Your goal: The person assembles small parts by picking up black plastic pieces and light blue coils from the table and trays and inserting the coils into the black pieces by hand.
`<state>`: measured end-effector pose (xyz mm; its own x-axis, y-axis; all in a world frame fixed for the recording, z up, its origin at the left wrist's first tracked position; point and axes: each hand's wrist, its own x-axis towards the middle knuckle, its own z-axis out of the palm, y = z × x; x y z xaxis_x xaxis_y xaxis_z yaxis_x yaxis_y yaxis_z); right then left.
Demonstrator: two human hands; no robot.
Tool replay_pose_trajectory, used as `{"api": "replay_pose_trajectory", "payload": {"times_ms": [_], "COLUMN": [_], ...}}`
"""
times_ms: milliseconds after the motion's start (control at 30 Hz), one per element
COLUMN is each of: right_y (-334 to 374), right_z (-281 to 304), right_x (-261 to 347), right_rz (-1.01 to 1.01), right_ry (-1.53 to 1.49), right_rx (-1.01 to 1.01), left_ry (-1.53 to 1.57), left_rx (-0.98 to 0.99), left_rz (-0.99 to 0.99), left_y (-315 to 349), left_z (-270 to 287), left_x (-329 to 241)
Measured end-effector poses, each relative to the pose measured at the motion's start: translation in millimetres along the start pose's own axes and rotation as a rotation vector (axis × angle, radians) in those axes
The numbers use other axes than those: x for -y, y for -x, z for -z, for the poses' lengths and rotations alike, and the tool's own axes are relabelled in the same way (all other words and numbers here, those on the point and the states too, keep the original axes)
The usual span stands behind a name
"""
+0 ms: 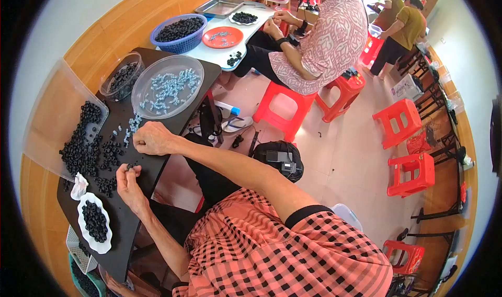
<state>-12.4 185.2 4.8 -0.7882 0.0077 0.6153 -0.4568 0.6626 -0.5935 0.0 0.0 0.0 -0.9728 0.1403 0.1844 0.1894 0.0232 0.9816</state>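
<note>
Black, small and roundish, one piece (129,167) pinched at the fingertips of the left hand (130,191), over the bench (117,226). Could slip from too loose a pinch and roll over the edge to the floor (334,156). Fingers curled together on the right hand (154,138), just beside some pale blue pieces (133,123); cannot tell whether clamped on anything. Close by, a loose black heap (86,148), apparently part in and part out of a clear bin (47,114): likely to slide and mix with the blue under a careless sweep of the wrist. Farther out, a round tray (170,63) of more blue pieces (175,88), near the bench edge; might spill if knocked by the right forearm (225,161). Toward the opposite end, a white plate (102,246) of black pieces (95,221), open to a tip from a wide swing of the left forearm (167,244).
</note>
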Motion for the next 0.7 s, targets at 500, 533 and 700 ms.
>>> {"api": "replay_pose_trajectory", "payload": {"times_ms": [500,533,700], "right_y": [-3,-3,-12], "right_z": [4,8,9], "right_x": [14,22,53], "right_rz": [0.069,-0.01,-0.12], "right_ry": [0.014,-0.029,0.013], "right_rx": [0.149,0.172,0.272], "left_ry": [-0.026,-0.031,0.085], "left_rx": [-0.037,0.003,0.009], "left_rz": [0.026,0.03,0.085], "left_y": [11,12,26], "left_z": [6,10,25], "left_x": [-28,-30,-42]}}
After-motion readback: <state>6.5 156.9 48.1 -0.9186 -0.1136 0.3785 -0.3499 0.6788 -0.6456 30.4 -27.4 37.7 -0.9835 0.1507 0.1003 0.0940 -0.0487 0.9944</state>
